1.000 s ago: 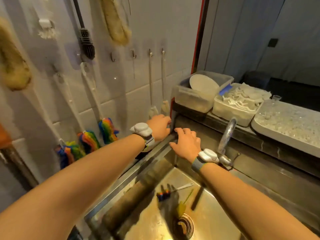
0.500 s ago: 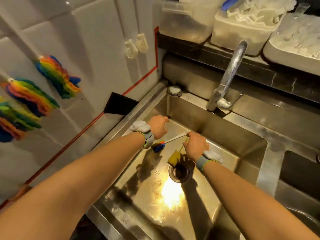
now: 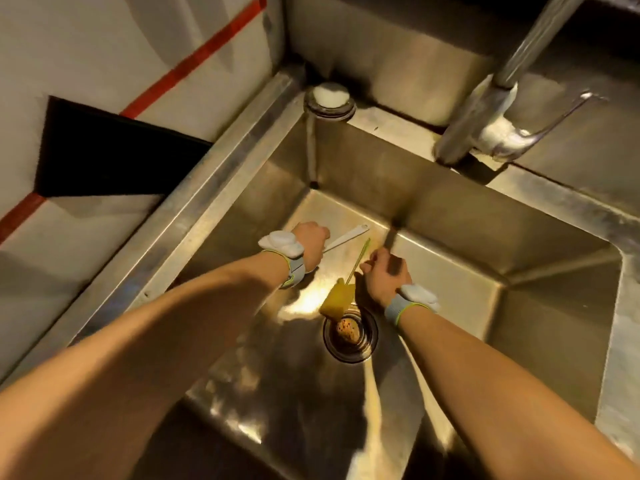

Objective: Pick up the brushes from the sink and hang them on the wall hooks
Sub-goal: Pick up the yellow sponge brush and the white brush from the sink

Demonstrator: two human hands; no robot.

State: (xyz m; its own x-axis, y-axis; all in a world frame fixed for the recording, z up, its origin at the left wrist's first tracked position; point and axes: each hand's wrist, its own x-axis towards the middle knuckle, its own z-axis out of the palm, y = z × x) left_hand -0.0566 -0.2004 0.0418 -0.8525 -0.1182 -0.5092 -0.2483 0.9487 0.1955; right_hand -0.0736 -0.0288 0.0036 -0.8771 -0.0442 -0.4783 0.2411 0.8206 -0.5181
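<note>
Both my hands are down in the steel sink (image 3: 221, 188). My left hand (image 3: 310, 242) is closed on a white-handled brush (image 3: 346, 237); its handle sticks out to the right and its head is hidden under my hand. A yellow sponge brush (image 3: 337, 299) with a thin green handle lies between my hands, its head by the drain (image 3: 349, 332). My right hand (image 3: 382, 275) is just right of that green handle, fingers curled around a dark, blurred handle of a black brush (image 3: 391, 233). The wall hooks are out of view.
The tap (image 3: 485, 98) rises at the back right of the basin. A round white-capped fitting (image 3: 330, 98) sits on the back left corner of the rim. The tiled wall with a red stripe (image 3: 194, 60) and a black patch (image 3: 104, 154) is on the left.
My view tilted down from the wall hooks into the sink. Both hands came off the rim and went down to the basin floor, closing on brush handles.
</note>
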